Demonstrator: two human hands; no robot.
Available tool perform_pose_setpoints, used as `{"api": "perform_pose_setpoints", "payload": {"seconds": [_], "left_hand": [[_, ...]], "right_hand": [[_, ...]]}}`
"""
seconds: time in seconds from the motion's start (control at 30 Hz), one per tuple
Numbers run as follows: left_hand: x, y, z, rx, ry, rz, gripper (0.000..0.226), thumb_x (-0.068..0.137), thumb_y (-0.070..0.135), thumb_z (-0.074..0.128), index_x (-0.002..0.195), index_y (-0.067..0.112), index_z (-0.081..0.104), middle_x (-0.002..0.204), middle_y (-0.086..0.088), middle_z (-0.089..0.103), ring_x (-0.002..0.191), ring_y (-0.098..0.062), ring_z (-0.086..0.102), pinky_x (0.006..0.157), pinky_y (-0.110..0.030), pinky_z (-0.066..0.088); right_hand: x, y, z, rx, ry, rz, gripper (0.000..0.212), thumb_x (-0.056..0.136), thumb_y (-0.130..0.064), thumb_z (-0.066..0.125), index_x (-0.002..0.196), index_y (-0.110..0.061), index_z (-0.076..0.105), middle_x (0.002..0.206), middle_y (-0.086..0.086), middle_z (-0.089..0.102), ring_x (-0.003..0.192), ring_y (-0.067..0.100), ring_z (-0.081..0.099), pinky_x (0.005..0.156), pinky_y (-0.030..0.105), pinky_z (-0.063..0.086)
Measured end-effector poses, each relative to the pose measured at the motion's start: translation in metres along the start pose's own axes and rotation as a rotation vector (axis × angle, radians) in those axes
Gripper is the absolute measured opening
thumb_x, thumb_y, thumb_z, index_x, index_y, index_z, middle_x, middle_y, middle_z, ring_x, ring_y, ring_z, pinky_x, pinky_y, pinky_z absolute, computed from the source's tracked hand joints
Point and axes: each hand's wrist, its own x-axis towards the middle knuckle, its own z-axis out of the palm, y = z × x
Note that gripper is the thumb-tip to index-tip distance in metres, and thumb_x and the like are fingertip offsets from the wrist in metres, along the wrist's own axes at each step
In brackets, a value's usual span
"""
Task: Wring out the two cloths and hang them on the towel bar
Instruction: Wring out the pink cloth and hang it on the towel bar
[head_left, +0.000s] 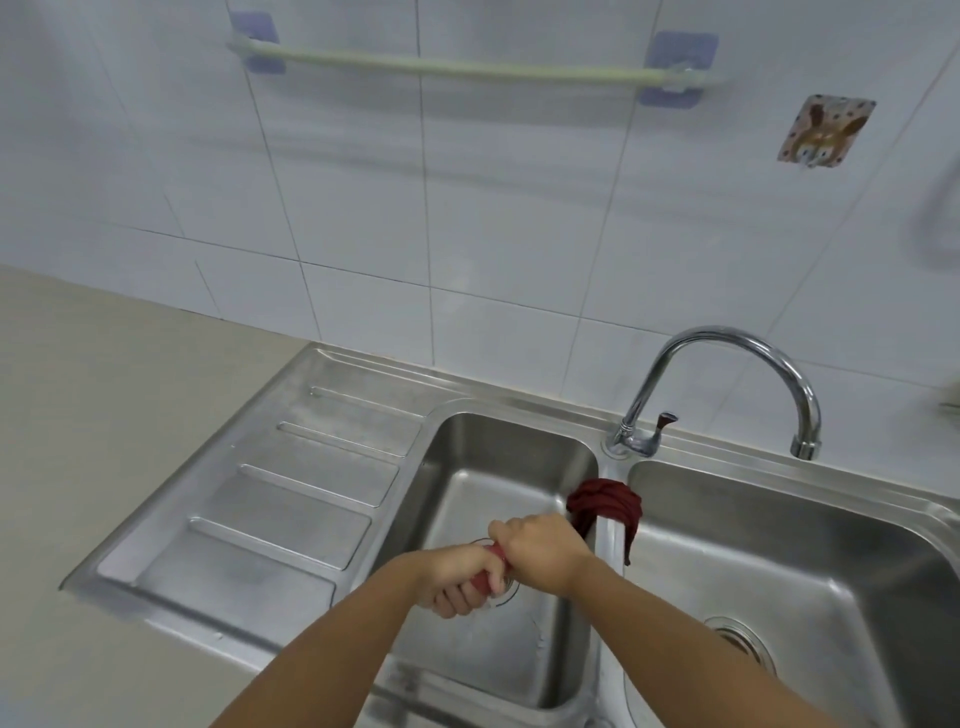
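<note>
A: Cloths, two of them. First entry: a red cloth (485, 574) was clamped between both fists above the left basin (467, 483) of the steel sink, roughly at 6 o'clock in the frame. Only a short length of it showed between the hands.

B: State of each hand?

A: Left hand (457, 582) was closed tight on the near end of the red cloth, knuckles up, fingers curled under. Right hand (540, 553) was closed on the far end, just touching the left, its wrist crossing over the divider (610, 540) between the basins. Both fists sat over the left basin's drain.

B: And the second cloth?

A: A dark red cloth (605, 506) lay bunched and draped over the divider, at about 1 o'clock from the hands, one end hanging into the right basin (779, 545). Neither hand touched it, though the right hand was just beside it.

B: Towel bar?

A: Towel bar (467, 67) was on the tiled wall at 12 o'clock, pale green on two purple mounts, nothing hanging on it. Well apart from both cloths.

B: Other fixtures?

A: Chrome faucet (727, 384) stood behind the divider, spout arched toward 3 o'clock over the right basin. Ribbed drainboard (291, 499) lay at 9 o'clock of the left basin.
</note>
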Motion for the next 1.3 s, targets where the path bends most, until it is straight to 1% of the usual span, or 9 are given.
{"api": "perform_pose_setpoints", "payload": {"seconds": [0.13,0.4,0.57,0.7,0.87,0.97,1.1,1.2,1.3], "left_hand": [[0.008,-0.007,-0.003,-0.025,0.006,-0.018,0.025,0.07,0.024,0.049,0.049,0.025,0.035,0.042,0.01,0.031,0.035,-0.006,0.02,0.036,-0.018,0.012],[0.006,-0.018,-0.002,0.3,0.344,0.089,0.013,0.075,0.026,0.058,0.08,0.017,0.051,0.065,0.0,0.051,0.055,-0.013,0.048,0.052,-0.024,0.038],[0.012,-0.038,0.001,0.484,0.643,0.237,0.039,0.077,0.035,0.064,0.111,0.025,0.048,0.1,0.003,0.063,0.087,-0.018,0.064,0.077,-0.035,0.052],[0.008,-0.045,0.004,0.702,0.957,0.55,0.05,0.087,0.035,0.064,0.131,0.026,0.043,0.123,0.009,0.053,0.103,-0.008,0.059,0.084,-0.022,0.051],[0.003,-0.055,0.006,0.937,1.036,0.766,0.052,0.087,0.035,0.059,0.134,0.021,0.044,0.132,0.005,0.052,0.119,-0.011,0.051,0.1,-0.023,0.041],[0.004,-0.06,0.005,1.113,1.109,0.799,0.061,0.079,0.05,0.063,0.13,0.023,0.047,0.123,0.007,0.06,0.112,-0.009,0.057,0.096,-0.026,0.047],[0.004,-0.052,0.002,1.175,1.128,0.816,0.039,0.077,0.04,0.066,0.11,0.024,0.055,0.087,0.012,0.062,0.075,-0.007,0.058,0.064,-0.021,0.046],[0.002,-0.046,-0.002,1.258,1.034,0.691,0.029,0.068,0.035,0.076,0.08,0.027,0.051,0.065,0.013,0.053,0.05,-0.005,0.041,0.047,-0.017,0.026],[0.005,-0.044,0.0,1.247,0.936,0.552,0.018,0.082,0.035,0.061,0.085,0.018,0.054,0.075,0.002,0.063,0.057,-0.013,0.054,0.051,-0.023,0.035]], "right_hand": [[-0.001,-0.004,0.002,0.019,0.03,0.037,0.02,0.086,-0.027,0.053,0.096,-0.011,0.051,0.089,0.011,0.066,0.074,0.035,0.065,0.054,0.037,0.04],[-0.003,-0.006,-0.006,0.205,-0.114,0.17,0.027,0.079,-0.028,0.059,0.101,-0.013,0.053,0.101,0.01,0.059,0.091,0.029,0.056,0.067,0.035,0.042],[-0.011,-0.011,-0.013,0.502,-0.356,0.337,0.025,0.076,-0.029,0.063,0.095,-0.013,0.061,0.084,0.007,0.063,0.074,0.026,0.06,0.062,0.03,0.047],[-0.014,-0.008,-0.026,0.995,-0.491,0.527,0.016,0.071,-0.024,0.07,0.07,-0.017,0.055,0.059,0.001,0.049,0.04,0.014,0.042,0.04,0.024,0.033],[-0.015,-0.004,-0.041,1.301,-0.802,0.554,0.02,0.073,-0.03,0.069,0.065,-0.022,0.053,0.056,-0.005,0.045,0.039,0.006,0.031,0.033,0.016,0.022],[-0.013,-0.005,-0.044,1.479,-0.953,0.469,0.015,0.081,-0.027,0.066,0.078,-0.022,0.052,0.058,-0.007,0.044,0.039,0.002,0.031,0.032,0.011,0.022],[-0.012,-0.013,-0.043,1.446,-1.081,0.416,0.025,0.084,-0.027,0.065,0.069,-0.022,0.045,0.053,-0.01,0.043,0.035,0.001,0.032,0.031,0.011,0.022],[-0.014,-0.021,-0.04,1.275,-0.987,0.453,0.034,0.08,-0.029,0.068,0.058,-0.023,0.043,0.051,-0.008,0.041,0.037,0.004,0.029,0.033,0.015,0.021],[-0.012,-0.027,-0.033,0.982,-0.766,0.455,0.026,0.069,-0.035,0.072,0.067,-0.019,0.052,0.064,0.001,0.049,0.05,0.016,0.04,0.044,0.024,0.033]]}}
